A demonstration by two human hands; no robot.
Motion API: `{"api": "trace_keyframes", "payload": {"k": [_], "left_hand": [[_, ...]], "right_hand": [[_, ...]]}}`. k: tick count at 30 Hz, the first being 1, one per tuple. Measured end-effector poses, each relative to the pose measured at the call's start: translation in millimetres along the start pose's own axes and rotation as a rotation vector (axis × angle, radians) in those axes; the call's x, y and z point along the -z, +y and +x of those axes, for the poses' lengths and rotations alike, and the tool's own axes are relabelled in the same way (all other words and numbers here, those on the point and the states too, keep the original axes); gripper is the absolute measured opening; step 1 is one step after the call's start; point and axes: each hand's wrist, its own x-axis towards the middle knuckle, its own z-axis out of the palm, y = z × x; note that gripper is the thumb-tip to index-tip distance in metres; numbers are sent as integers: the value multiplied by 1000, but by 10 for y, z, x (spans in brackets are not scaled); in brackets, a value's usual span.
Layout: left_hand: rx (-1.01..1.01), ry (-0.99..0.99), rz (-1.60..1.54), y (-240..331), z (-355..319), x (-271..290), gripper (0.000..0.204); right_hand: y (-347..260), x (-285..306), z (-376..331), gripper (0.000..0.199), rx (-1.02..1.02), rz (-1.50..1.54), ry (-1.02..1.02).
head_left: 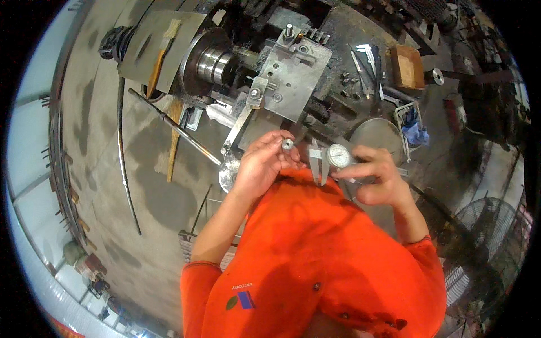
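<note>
Dial caliper point(339, 156) and small metal piece point(288, 144) are held on the person's side of the steel tool-post plate point(298, 73), just apart from each other. Fingertips of the left hand point(260, 162) are pinched closed on the piece, presumably so that its holed end stays exposed. The right hand point(378, 176) has half-curled fingers on the caliper beside its dial, probably keeping the face readable; how tightly, I cannot tell. Right of the plate, an open box point(407, 66) seems set within reach.
</note>
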Motion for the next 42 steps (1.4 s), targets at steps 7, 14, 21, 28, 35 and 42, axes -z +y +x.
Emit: {"api": "trace_keyframes", "payload": {"k": [7,14,21,28,35,42], "left_hand": [[9,-32,77,30,98,-93,23],[30,-79,134,38,189,-159,22],[9,-119,208,106,161,-361,21],[13,-157,176,108,118,-431,20],[0,-172,213,92,76,-410,20],[-17,-156,262,82,42,-407,20]], "right_hand": [[-18,65,-48,47,1,-22,-7],[-278,245,2,47,195,-46,-55],[-270,197,-53,45,155,-178,14],[-283,170,-95,44,175,-203,49],[-295,138,-117,45,186,-222,63],[-300,122,-137,45,168,-246,44]]}}
